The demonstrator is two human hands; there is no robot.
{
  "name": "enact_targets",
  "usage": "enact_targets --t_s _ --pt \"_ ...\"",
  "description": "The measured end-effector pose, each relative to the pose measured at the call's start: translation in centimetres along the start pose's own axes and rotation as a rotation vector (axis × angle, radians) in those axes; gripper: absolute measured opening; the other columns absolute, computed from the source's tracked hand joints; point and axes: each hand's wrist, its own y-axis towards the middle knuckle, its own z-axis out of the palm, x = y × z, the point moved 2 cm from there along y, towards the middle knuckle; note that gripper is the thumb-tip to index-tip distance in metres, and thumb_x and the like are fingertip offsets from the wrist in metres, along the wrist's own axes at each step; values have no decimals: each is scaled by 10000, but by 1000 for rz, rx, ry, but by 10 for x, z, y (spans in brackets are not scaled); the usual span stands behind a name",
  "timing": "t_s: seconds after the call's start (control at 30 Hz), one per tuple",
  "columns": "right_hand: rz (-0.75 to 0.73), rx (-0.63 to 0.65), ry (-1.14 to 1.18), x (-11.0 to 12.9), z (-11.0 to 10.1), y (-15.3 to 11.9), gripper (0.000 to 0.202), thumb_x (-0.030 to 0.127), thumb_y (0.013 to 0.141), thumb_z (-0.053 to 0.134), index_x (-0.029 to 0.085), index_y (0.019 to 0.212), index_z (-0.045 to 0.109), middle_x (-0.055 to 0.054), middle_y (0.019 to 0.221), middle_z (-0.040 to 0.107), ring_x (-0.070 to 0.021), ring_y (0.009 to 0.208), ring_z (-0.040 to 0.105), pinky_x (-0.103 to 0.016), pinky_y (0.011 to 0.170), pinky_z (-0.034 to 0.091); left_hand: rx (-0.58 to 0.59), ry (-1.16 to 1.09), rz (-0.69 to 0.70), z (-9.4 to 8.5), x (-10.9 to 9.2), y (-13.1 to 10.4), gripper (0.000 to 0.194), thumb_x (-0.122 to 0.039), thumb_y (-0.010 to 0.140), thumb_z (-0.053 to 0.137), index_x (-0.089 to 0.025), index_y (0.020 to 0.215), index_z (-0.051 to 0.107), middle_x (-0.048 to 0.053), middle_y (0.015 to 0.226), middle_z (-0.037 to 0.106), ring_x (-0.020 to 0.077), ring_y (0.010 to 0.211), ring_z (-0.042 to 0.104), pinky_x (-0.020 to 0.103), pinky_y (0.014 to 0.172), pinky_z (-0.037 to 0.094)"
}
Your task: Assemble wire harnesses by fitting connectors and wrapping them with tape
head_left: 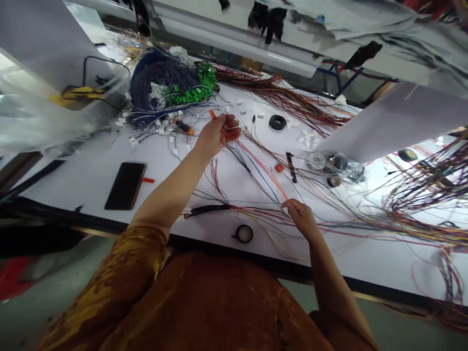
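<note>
My left hand (222, 132) is raised over the middle of the table, its fingers curled round one end of some thin wires. From there pinkish-red wires (265, 168) run down and right to my right hand (300, 214), which pinches them between thumb and fingers. A blue wire (261, 175) and dark wires (239, 158) slant alongside. Below the hands lies a black-sleeved wire bundle (208, 209), its loose wires fanning out to the right. The wire ends inside my left hand are hidden by the fingers.
A dark blue cable heap (164, 73) with green connectors (193, 92) lies at the back left. Nearer are a phone (125, 186) and a black tape roll (243, 234). Another tape roll (277, 122) sits farther back. Tangled wires (435, 180) cover the right side.
</note>
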Motion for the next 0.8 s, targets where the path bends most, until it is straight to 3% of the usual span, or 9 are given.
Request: enact_targets --t_s 0.07,0.17,0.27,0.33,0.4,0.53,0.6,0.7,0.8 --pt "61 -37 77 -2 2 7 307 413 894 503 193 818 703 35 540 445 -122 520 411 -267 530 327 3 152 38 -10 -7 -1 403 -463 1041 446 -180 897 694 64 888 752 159 828 726 313 796 572" --pt "214 -66 278 -5 5 16 278 459 842 587 197 784 659 72 501 346 -91 461 299 -245 460 224 -79 430 247 -21 -19 -4 384 -402 1061 441 -186 953 740 55 1065 761 154 1045 682 325 969 509" --pt "304 -86 595 -5 9 28 339 489 708 758 205 707 573 101 496 319 -52 435 239 -219 427 170 -178 494 400 -30 -25 -13 350 -325 1064 466 -195 883 737 10 874 716 107 975 637 266 954 473" --pt "308 -148 804 -6 10 37 425 528 622 825 206 704 560 122 498 282 -33 423 193 -204 402 146 -182 399 369 -37 -23 -21 368 -364 1057 481 -206 814 708 -19 603 542 87 706 582 242 727 480" --pt "309 -261 935 -8 10 44 475 582 599 834 208 723 568 128 501 270 -27 412 171 -193 377 136 -168 239 258 -45 -17 -31 392 -411 1051 490 -198 783 681 -50 497 349 67 501 429 236 510 374" --pt "321 -439 980 -17 10 50 465 611 697 772 221 731 519 83 567 432 -26 404 234 -181 358 172 -248 -12 -2 -72 1 -61 445 -469 1047 478 -190 743 646 -58 490 308 49 440 280 204 396 194" --pt "329 -429 974 -20 9 50 444 597 767 724 228 737 479 66 637 492 -31 415 285 -176 361 205 -245 -13 -60 -90 12 -76 424 -491 1008 548 -222 688 616 -54 475 278 61 440 239 216 403 166" --pt "353 -313 983 -20 6 48 428 557 810 696 233 726 428 42 721 538 -61 523 461 -174 437 373 -58 92 -41 -119 27 -97 428 -538 915 662 -248 620 555 -50 474 218 85 436 194 266 430 155" --pt "354 -184 1008 -17 1 45 426 515 825 685 238 715 380 51 680 490 -85 585 509 -200 560 480 17 283 58 -137 31 -124 329 -552 876 678 -282 703 601 -25 499 387 135 475 395 307 457 255"
